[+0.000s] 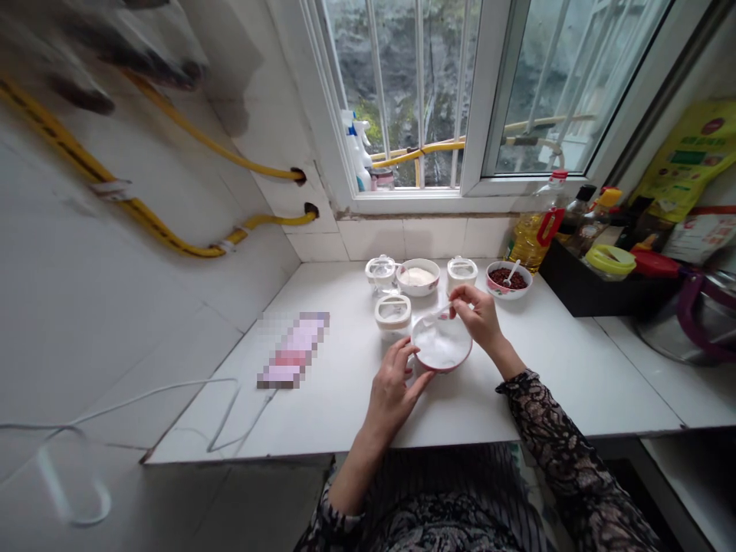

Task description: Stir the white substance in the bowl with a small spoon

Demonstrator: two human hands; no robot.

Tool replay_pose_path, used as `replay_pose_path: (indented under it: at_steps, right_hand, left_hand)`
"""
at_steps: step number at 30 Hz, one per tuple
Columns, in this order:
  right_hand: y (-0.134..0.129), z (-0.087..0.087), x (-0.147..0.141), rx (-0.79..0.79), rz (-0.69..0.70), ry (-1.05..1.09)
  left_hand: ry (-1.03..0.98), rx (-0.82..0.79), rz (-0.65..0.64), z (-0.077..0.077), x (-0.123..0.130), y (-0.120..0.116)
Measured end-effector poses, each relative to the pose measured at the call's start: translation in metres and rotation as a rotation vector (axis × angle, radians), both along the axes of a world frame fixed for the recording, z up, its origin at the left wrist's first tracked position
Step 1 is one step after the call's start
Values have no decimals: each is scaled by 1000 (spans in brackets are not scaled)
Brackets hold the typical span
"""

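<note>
A white bowl with a reddish rim stands on the counter in front of me, holding something white whose kind I cannot make out. My left hand grips its left side, fingers at the rim and thumb along the near wall. Pinched in my right hand is a white spoon, slanting down into the bowl from its far right edge. Close to my left fingers is a clear jar with a white lid. Behind my right hand stands another lidded jar, partly covered by the fingers.
At the back are a third lidded jar, a bowl of pale powder and a bowl of dark red beans with a spoon. An oil bottle and a black condiment box stand right. A blurred-out phone-like object with a cable lies left.
</note>
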State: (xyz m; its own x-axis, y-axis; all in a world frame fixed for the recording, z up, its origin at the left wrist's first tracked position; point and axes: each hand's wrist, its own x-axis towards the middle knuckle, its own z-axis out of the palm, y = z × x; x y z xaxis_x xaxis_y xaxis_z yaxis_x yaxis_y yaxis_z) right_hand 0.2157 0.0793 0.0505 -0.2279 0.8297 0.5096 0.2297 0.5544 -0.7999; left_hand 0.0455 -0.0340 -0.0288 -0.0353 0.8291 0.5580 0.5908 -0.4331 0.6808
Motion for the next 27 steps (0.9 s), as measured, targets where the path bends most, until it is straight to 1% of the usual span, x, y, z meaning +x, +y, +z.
replay_pose_path:
  at_steps: [4,7,9,14,18,23,27]
  right_hand:
    - [5,-5,2,16,-18,-166]
    - [6,-9,-4,-15,24,-190]
    - [6,-11,-6,-79,27,-127]
    - [11,-14,-3,-289,-16,87]
    - [17,-17,0,-414,16,219]
    - [21,-18,0,-499,49,309]
    - [19,-15,-2,-537,65,373]
  left_hand:
    - [1,9,10,-1,0,0]
    - [2,16,9,0,0,0]
    - [4,14,6,1,0,0]
    - [23,-2,-6,1,-2,0]
    - [26,-3,-5,2,-2,0]
    - [23,4,-2,1,-1,0]
    - [29,9,6,0,0,0]
